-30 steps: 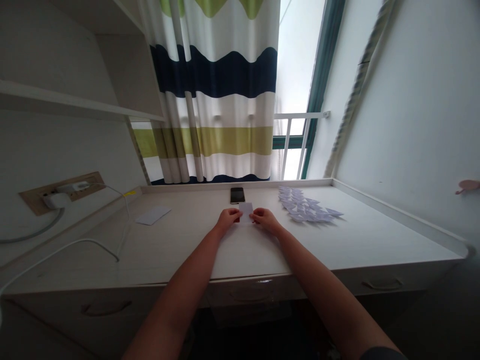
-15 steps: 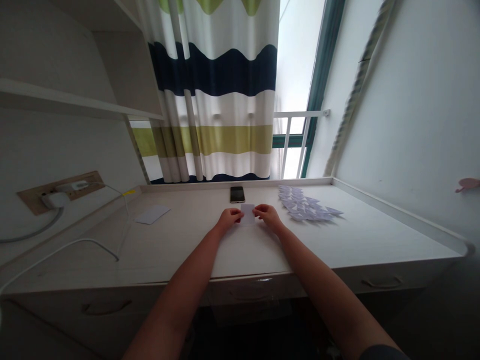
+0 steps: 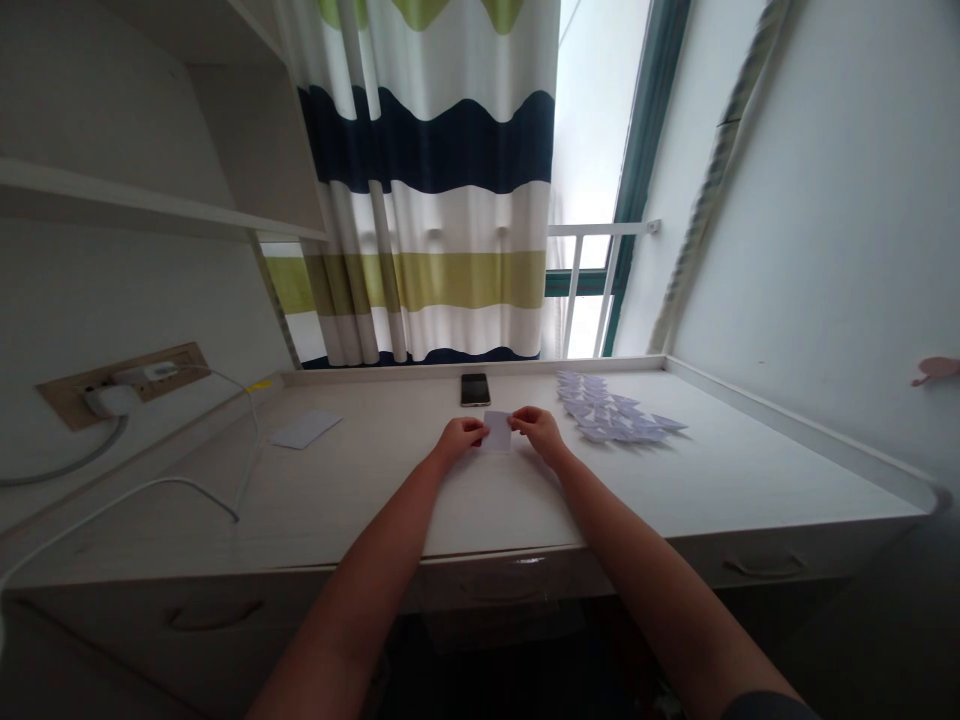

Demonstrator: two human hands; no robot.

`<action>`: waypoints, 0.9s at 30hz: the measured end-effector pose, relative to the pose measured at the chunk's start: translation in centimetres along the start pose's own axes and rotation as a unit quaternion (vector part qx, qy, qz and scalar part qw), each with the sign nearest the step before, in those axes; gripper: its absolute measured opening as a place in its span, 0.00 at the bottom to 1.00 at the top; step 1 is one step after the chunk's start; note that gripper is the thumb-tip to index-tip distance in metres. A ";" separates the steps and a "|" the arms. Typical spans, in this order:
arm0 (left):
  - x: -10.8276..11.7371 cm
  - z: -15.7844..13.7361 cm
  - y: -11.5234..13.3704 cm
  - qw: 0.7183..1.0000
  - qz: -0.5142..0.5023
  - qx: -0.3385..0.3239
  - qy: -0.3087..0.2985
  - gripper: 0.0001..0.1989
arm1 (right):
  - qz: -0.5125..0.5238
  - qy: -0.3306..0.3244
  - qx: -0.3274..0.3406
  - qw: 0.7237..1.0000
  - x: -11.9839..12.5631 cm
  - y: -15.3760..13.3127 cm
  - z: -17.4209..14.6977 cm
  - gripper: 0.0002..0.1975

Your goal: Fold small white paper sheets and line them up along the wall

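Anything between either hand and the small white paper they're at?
Nothing visible. The left hand and right hand already hold the small white paper by opposite sides. The phone lies beyond it.

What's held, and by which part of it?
Small white paper: left edge in the left hand, upper part of the right edge in the right hand.

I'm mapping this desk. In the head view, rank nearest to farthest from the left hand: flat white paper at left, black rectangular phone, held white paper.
1. Held white paper: touching the left hand.
2. Black rectangular phone: just beyond the hand.
3. Flat white paper: well to the left.
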State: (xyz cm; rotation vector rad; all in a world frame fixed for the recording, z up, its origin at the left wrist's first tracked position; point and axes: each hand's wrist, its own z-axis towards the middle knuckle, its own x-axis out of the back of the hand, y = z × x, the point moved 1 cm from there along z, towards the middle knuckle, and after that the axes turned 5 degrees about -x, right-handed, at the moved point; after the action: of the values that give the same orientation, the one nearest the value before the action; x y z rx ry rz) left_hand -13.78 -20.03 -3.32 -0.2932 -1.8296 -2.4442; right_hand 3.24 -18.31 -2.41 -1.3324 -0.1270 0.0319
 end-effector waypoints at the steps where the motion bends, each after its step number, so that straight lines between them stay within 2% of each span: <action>1: 0.0 0.0 0.0 1.000 0.001 -0.001 -0.001 0.08 | 0.001 0.000 -0.002 1.000 0.0 0.0 0.0 0.09; 20: 0.0 0.1 -0.1 1.000 -0.017 0.004 -0.012 0.08 | 0.010 0.002 0.035 0.999 0.0 -0.5 -0.3 0.08; 27: 0.1 -0.2 0.4 0.995 -0.093 0.020 0.030 0.11 | 0.046 -0.061 -0.072 0.994 -0.4 -0.5 -0.7 0.11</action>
State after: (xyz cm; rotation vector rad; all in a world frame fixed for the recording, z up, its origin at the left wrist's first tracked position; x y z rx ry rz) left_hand -13.85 -20.31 -2.95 -0.0475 -1.9598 -2.5001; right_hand 2.93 -19.13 -2.10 -1.4792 -0.1751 0.1855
